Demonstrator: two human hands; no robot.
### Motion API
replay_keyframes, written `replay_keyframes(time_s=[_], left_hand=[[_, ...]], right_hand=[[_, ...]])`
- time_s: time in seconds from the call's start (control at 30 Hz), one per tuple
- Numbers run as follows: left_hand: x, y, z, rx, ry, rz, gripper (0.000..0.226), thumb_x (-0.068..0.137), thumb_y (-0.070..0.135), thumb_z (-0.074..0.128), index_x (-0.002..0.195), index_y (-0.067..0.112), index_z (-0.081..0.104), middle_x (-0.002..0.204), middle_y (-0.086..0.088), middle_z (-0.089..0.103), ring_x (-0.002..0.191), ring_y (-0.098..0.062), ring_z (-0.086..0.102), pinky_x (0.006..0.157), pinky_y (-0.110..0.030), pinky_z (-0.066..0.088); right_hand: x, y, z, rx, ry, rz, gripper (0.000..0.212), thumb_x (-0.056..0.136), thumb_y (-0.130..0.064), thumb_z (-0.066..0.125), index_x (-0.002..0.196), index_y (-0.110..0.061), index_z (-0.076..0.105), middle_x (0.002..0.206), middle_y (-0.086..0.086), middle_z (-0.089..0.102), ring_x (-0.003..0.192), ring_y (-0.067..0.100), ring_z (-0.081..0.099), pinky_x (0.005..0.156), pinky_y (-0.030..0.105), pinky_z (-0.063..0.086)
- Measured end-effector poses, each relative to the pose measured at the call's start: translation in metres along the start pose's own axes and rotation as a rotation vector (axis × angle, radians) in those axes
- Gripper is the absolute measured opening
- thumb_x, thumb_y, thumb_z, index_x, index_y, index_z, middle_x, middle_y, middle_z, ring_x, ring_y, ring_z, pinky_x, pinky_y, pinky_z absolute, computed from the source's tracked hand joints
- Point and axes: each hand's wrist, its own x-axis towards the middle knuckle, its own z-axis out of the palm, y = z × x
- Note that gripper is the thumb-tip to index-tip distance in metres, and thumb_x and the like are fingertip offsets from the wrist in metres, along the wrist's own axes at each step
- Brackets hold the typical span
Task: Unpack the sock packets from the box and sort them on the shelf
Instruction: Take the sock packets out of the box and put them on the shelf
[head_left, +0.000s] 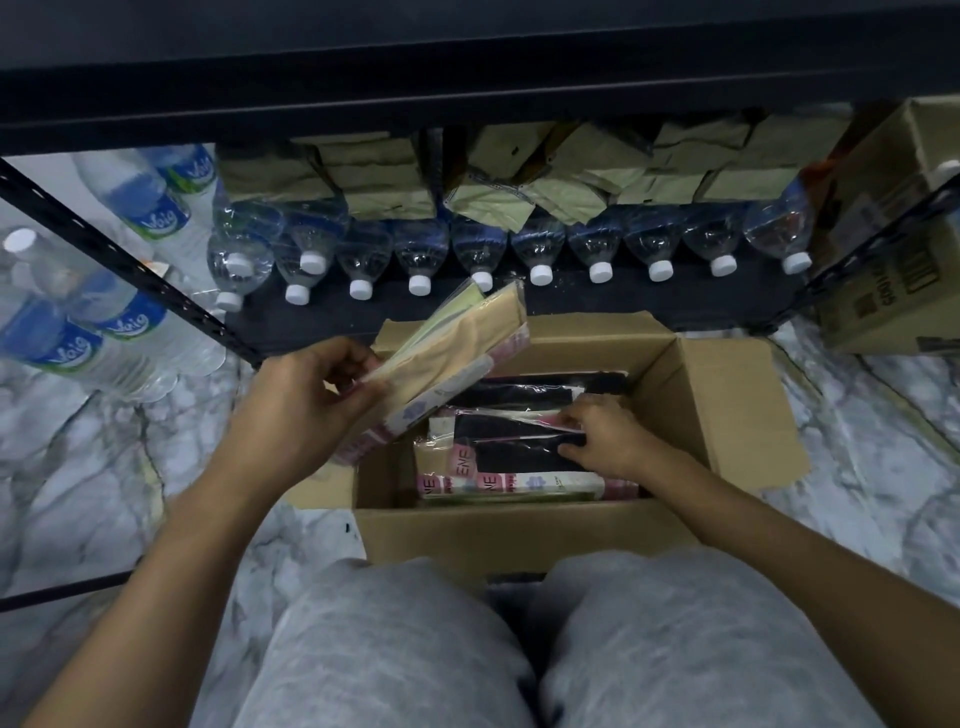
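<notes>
The left hand (306, 400) grips a stack of beige film-wrapped sock packets (452, 358) above the rear-left corner of the open brown cardboard box (519, 535). The right hand (608, 439) pinches a black film-wrapped sock packet (519, 452) inside the box. The packets are probably light, soft and slippery; grasp across an edge.

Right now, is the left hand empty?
No, the left hand grips a bundle of beige sock packets above the open box, while the right hand pinches a dark packet inside it.
</notes>
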Motion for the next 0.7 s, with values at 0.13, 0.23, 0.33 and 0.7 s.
replay_keyframes(time_s=[0.13,0.23,0.33,0.7], left_hand=[[0.005,-0.002,0.003,-0.014,-0.002,0.008,0.008,0.085,0.023,0.074,0.089,0.021,0.068,0.080,0.013,0.065,0.074,-0.001,0.062,0.057,-0.006,0.039],[0.006,-0.003,0.003,-0.021,-0.007,0.002,0.007,0.086,0.023,0.073,0.090,0.022,0.067,0.081,0.014,0.065,0.070,-0.001,0.062,0.057,-0.006,0.039],[0.005,-0.006,0.004,-0.025,-0.008,-0.014,0.008,0.085,0.025,0.073,0.089,0.026,0.066,0.080,0.015,0.064,0.068,0.000,0.061,0.057,-0.010,0.038],[-0.010,0.003,-0.012,-0.138,0.068,-0.042,0.017,0.084,0.024,0.075,0.081,0.036,0.063,0.080,0.015,0.066,0.068,-0.001,0.062,0.058,-0.010,0.043]], right_hand=[[0.014,-0.001,0.013,-0.110,-0.053,0.011,0.052,0.085,-0.039,0.064,0.133,-0.027,0.050,0.139,0.000,0.045,0.130,0.024,0.035,0.108,0.041,0.026],[0.018,0.000,0.018,-0.097,-0.066,0.014,0.050,0.085,-0.037,0.065,0.131,-0.025,0.052,0.136,0.001,0.047,0.130,0.023,0.036,0.107,0.041,0.027],[0.018,0.002,0.020,-0.067,-0.054,-0.016,0.037,0.082,-0.033,0.069,0.116,-0.022,0.060,0.123,0.001,0.055,0.118,0.021,0.047,0.098,0.035,0.036],[-0.020,0.000,-0.017,0.318,0.063,-0.098,0.015,0.082,-0.021,0.072,0.081,-0.030,0.060,0.081,-0.006,0.064,0.076,0.013,0.062,0.073,0.036,0.054]])
